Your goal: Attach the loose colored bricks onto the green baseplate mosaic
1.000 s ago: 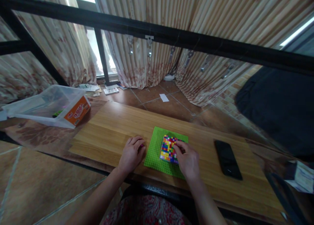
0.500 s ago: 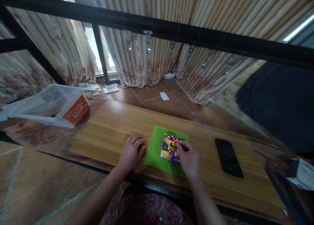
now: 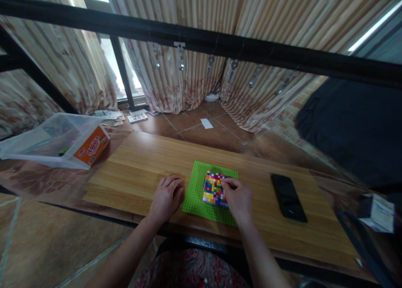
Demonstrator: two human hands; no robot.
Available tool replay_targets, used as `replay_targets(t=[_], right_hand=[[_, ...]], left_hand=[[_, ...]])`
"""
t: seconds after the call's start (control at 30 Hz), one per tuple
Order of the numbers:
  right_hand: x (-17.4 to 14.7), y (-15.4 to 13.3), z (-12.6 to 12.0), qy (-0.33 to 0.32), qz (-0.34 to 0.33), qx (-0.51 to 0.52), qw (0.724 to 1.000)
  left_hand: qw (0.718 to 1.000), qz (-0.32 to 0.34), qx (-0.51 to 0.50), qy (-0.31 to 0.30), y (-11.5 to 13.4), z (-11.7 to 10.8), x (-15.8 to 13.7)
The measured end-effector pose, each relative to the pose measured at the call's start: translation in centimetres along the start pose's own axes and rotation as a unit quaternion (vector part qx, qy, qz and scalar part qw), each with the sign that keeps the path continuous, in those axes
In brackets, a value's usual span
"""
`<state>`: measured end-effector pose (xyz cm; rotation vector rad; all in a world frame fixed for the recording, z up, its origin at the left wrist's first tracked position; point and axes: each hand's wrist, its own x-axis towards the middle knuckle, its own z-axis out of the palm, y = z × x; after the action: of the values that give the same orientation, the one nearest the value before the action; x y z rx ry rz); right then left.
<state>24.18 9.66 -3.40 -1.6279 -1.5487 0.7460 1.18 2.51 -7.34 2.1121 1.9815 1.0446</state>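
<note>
A green studded baseplate [image 3: 193,194] lies on the wooden board, bearing a square patch of small multicoloured building bricks [image 3: 213,189]. My right hand [image 3: 238,196] is over the patch's right side, thumb and forefinger pinched together at its upper right part. Whatever may be between those fingertips is too small to make out. My left hand [image 3: 166,197] rests on the wood just left of the baseplate, fingers curled. A tiny purple-pink piece, probably a brick, shows between its thumb and forefinger.
A black phone [image 3: 288,197] lies on the wooden board [image 3: 132,166] to the right. At the far left stands a clear plastic bin [image 3: 63,158] with an orange label and a few bricks inside. A black metal bar [image 3: 201,39] crosses above, before striped curtains [image 3: 169,83].
The view has shifted slightly, so everything sits a little further left. My right hand stays pinched at the brick patch, and my left hand stays curled on the wood.
</note>
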Motion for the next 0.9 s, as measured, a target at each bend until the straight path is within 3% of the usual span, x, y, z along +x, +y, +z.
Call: replay_targets(t=[0.23,0.43,0.53,0.7,0.8,0.9], right_hand=[[0.1,0.0,0.0,-0.009,-0.027,-0.053,0.998],[-0.4,0.1,-0.4,-0.002,-0.035,-0.038,0.999],[-1.7,-0.9,-0.1,0.009,-0.095,-0.041,0.995],[-4.2,-4.2,2.8,-0.099,-0.219,-0.057,0.969],[-4.9,-5.9,5.5,-0.163,-0.264,-0.172,0.935],[-5.1,-6.9,7.9,-0.202,-0.263,-0.270,0.904]], left_hand=[[1.000,0.006,-0.010,-0.001,0.0,0.0,0.0],[0.998,-0.043,-0.052,-0.013,-0.4,-0.5,-0.8],[0.995,-0.061,-0.073,-0.024,-0.7,-1.0,-1.6],[0.993,-0.066,-0.095,-0.030,-1.0,-1.3,-2.3],[0.993,-0.049,-0.103,-0.023,-1.0,-1.2,-2.3],[0.993,-0.040,-0.112,0.000,-0.9,-1.1,-2.3]])
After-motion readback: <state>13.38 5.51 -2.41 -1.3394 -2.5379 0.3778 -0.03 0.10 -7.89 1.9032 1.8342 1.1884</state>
